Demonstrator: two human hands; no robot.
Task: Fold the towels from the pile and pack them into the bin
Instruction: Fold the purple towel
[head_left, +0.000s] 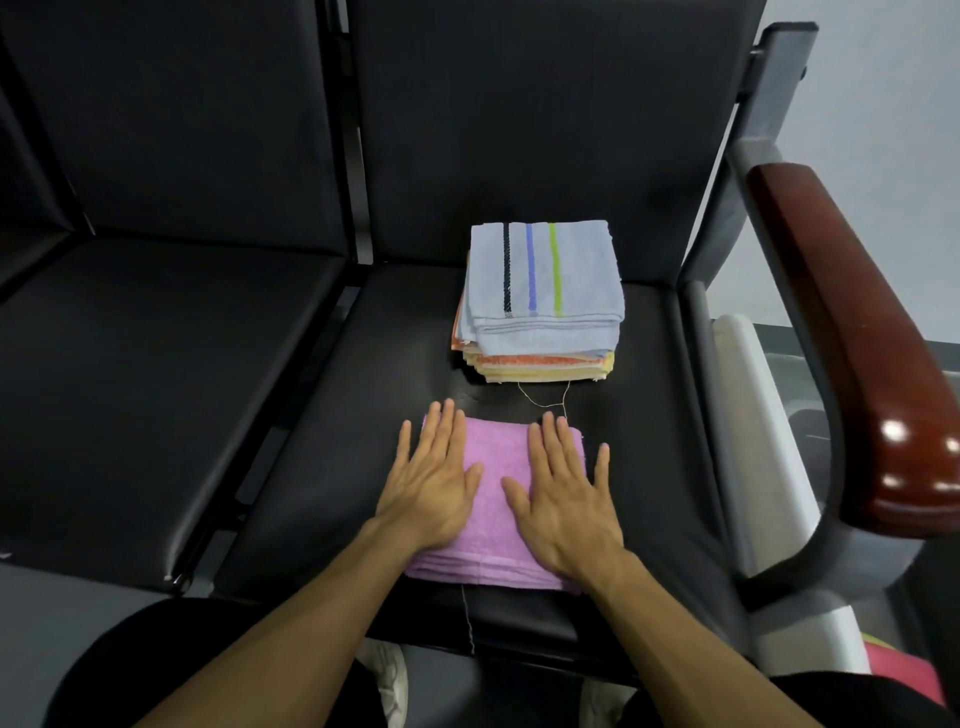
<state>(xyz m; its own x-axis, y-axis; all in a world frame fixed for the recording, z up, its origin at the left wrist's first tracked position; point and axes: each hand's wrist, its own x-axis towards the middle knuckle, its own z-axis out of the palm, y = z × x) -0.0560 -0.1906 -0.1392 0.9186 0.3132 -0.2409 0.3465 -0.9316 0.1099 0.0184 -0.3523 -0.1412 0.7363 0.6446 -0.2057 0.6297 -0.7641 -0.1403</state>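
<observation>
Both forearms reach in from the near edge, and the left hand (434, 486) and right hand (563, 493) lie flat, fingers straight, on the folded purple towel (493, 499); each grip is wide and holds nothing, only pressing. That towel sits on the black chair seat (322, 467), its layered edge just under the wrists, its far edge at the fingertips. Beyond the fingertips, apart from the purple towel, stands a stack of folded towels (540, 301) with a striped blue one on top. Judged from this, the step is smoothing the fold: press evenly outward so the layers stay square. Open seat lies left of the left hand; right of the right hand the wooden armrest (852, 332) limits room. No bin is identifiable.
</observation>
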